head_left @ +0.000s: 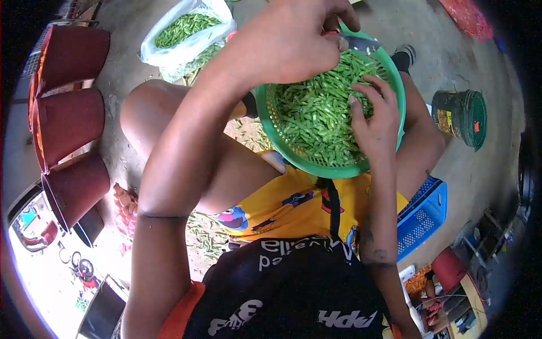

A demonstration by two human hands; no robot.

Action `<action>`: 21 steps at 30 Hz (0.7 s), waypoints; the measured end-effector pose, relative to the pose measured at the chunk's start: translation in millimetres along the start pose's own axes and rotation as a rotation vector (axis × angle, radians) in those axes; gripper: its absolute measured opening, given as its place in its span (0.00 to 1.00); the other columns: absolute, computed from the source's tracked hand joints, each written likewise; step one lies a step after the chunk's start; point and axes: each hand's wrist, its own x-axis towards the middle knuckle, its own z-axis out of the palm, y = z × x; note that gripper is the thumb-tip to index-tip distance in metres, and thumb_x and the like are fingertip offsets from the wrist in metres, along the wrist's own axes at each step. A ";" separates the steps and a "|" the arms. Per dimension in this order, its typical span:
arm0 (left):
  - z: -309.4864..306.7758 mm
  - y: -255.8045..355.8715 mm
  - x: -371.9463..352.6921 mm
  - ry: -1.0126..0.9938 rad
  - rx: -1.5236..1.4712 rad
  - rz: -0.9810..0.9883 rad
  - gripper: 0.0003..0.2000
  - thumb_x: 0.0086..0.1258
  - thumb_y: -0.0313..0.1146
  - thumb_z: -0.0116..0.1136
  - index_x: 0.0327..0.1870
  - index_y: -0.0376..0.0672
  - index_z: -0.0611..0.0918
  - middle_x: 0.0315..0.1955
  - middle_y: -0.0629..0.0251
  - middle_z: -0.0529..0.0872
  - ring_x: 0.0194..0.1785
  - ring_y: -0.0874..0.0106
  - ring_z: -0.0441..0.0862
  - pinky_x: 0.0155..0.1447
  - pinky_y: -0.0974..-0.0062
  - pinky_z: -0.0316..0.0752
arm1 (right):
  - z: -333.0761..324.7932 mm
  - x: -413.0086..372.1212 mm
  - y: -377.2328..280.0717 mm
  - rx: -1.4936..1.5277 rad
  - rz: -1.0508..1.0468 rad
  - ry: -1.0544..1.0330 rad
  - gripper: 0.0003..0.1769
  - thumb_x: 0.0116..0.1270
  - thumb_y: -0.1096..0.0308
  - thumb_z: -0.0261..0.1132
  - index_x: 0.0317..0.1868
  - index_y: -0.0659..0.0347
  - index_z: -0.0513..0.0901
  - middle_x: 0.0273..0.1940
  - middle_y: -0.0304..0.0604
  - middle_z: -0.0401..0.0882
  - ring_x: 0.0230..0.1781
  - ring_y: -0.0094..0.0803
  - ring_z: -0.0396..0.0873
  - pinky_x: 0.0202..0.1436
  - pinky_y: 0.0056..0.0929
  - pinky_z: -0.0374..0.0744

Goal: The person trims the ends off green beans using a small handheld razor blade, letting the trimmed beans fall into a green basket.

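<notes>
A round green plastic colander (311,167) rests across my lap, heaped with small, slender green pods (316,113). Over its far rim, my left hand (307,42) is closed around the red handle of a knife (364,43). The blade points right, with small pale bits on it. My right hand (377,116) lies on the right side of the heap, fingers apart and bent, fingertips touching the pods. Whether a pod sits under those fingers cannot be made out.
A white plastic bag (223,27) of green pods stands ahead on the left. Dark red tubs (73,110) line the left side. To the right are a dark bucket (460,117) and a blue crate (423,217). Green scraps (208,237) litter the floor.
</notes>
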 end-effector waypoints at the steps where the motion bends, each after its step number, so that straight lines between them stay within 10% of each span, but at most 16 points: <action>1: 3.6 4.9 5.0 -0.005 0.033 -0.090 0.13 0.69 0.20 0.60 0.52 0.28 0.85 0.28 0.54 0.85 0.35 0.67 0.83 0.43 0.64 0.78 | 2.9 1.1 1.5 -0.035 0.022 -0.019 0.14 0.65 0.73 0.70 0.51 0.63 0.91 0.63 0.53 0.83 0.65 0.56 0.79 0.71 0.48 0.76; 11: 0.7 -9.1 2.9 -0.077 -0.049 -0.099 0.14 0.70 0.21 0.61 0.56 0.29 0.85 0.31 0.54 0.87 0.37 0.67 0.84 0.46 0.66 0.79 | 2.0 18.0 8.2 -0.091 -0.029 -0.209 0.15 0.65 0.72 0.73 0.52 0.61 0.91 0.62 0.51 0.85 0.63 0.53 0.81 0.70 0.45 0.78; 16: 12.2 -24.2 3.7 -0.016 -0.067 -0.048 0.14 0.72 0.23 0.63 0.57 0.31 0.85 0.35 0.56 0.89 0.39 0.67 0.84 0.48 0.67 0.79 | -16.2 22.7 0.3 0.893 0.375 0.049 0.11 0.78 0.68 0.70 0.55 0.65 0.90 0.60 0.43 0.91 0.57 0.35 0.89 0.57 0.29 0.82; 21: 31.9 -53.8 15.4 -0.115 -0.179 0.010 0.16 0.71 0.22 0.66 0.59 0.33 0.86 0.32 0.69 0.86 0.38 0.79 0.82 0.46 0.77 0.80 | -27.5 9.4 -2.5 1.206 0.563 0.058 0.15 0.82 0.69 0.67 0.63 0.65 0.85 0.56 0.44 0.90 0.55 0.30 0.88 0.54 0.29 0.82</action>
